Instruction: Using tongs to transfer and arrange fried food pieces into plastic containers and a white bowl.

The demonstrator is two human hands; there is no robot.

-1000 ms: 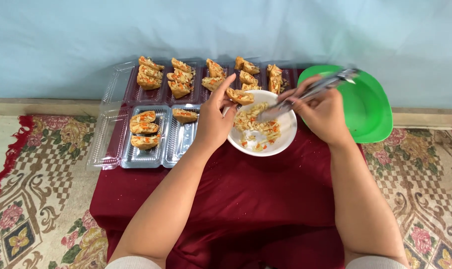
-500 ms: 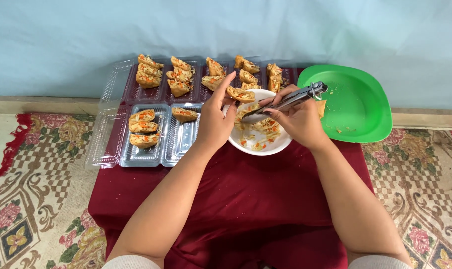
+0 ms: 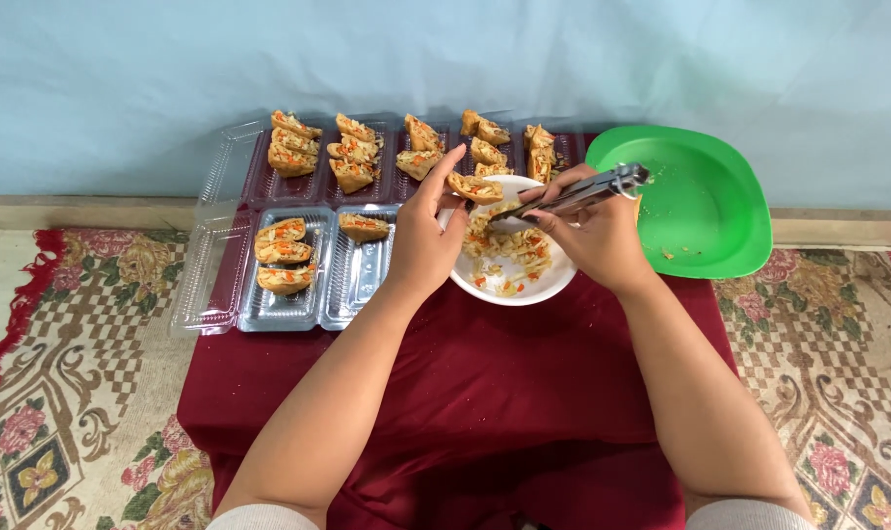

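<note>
Two hands meet over the white bowl of shredded filling: the left hand pinches a stuffed piece at its twelve o'clock rim, the right hand grips metal tongs dipped into it. Filled clear trays crowd nine o'clock, a nearly bare green plate three o'clock; the red cloth towards six lies open.

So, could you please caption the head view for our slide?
Left hand holds a stuffed pastry over a white bowl; right hand works metal tongs.
</note>
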